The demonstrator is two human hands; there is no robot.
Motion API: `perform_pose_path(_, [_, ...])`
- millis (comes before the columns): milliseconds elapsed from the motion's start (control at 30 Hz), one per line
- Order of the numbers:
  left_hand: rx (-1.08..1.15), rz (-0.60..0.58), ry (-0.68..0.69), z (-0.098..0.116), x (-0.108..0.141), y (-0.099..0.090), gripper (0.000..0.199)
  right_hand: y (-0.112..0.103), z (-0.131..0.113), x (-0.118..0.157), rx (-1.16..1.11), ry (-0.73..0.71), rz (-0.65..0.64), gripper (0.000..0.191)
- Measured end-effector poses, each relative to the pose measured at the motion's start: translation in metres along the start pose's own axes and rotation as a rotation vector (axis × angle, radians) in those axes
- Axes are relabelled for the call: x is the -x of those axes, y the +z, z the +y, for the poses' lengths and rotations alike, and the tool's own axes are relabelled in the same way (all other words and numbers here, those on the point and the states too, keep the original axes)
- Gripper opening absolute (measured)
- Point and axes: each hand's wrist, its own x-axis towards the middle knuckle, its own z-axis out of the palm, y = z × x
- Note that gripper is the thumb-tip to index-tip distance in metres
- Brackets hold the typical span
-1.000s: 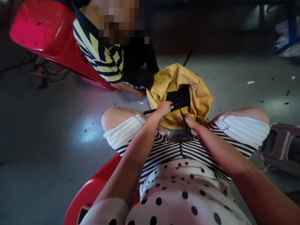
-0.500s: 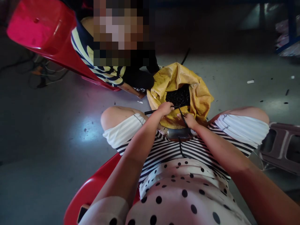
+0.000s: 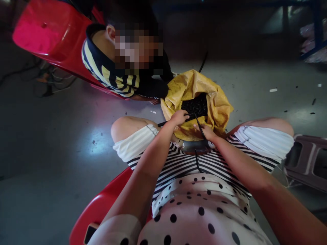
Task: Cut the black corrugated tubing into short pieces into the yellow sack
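Observation:
A yellow woven sack (image 3: pixel 219 109) stands open between my feet, its rim rolled outward. Inside it lie many small black pieces (image 3: pixel 198 103). Over the sack's near left rim, my left hand (image 3: pixel 179 117) is closed around a long black strip (image 3: pixel 162 124), whose far end points over the opening. My right hand (image 3: pixel 208 133) grips a slim black scissors-like tool (image 3: pixel 198 120) at the sack's near right rim. The tool's tip meets or nearly meets the strip's end; the exact contact is too small to make out.
Beside the sack at upper left, another person in a striped shirt (image 3: pixel 109 75) leans over, near a red chair (image 3: pixel 51 30). A grey plastic stool (image 3: pixel 306 160) stands at right. Small black scraps and a white piece (image 3: pixel 273 90) lie on the floor; cables are at far left.
The strip in my left hand has shifted slightly, with less of it showing past the fingers. The other person's head and shoulders have moved right and down. My right hand has barely moved.

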Motion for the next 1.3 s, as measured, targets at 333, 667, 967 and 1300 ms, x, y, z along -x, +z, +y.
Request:
perform_pose_path(333, [0.018,-0.043,0.066,0.010,0.007,0.004,0.032,-0.002,-0.009,0.006,0.102,-0.010,-0.051,0.074])
perform_pose_path(667, [-0.099,-0.085,0.005,0.003,0.008,-0.005,0.030,-0.002,-0.012,0.006,0.231,0.015,0.028,0.071])
perform_pose_path(967, [-0.224,-0.121,-0.057,0.006,0.015,-0.020,0.028,-0.001,-0.008,0.003,0.282,0.016,0.114,0.071])
perform_pose_path(1300, [-0.149,-0.034,-0.042,-0.002,0.010,-0.018,0.032,-0.001,0.001,0.001,0.022,0.008,-0.020,0.069])
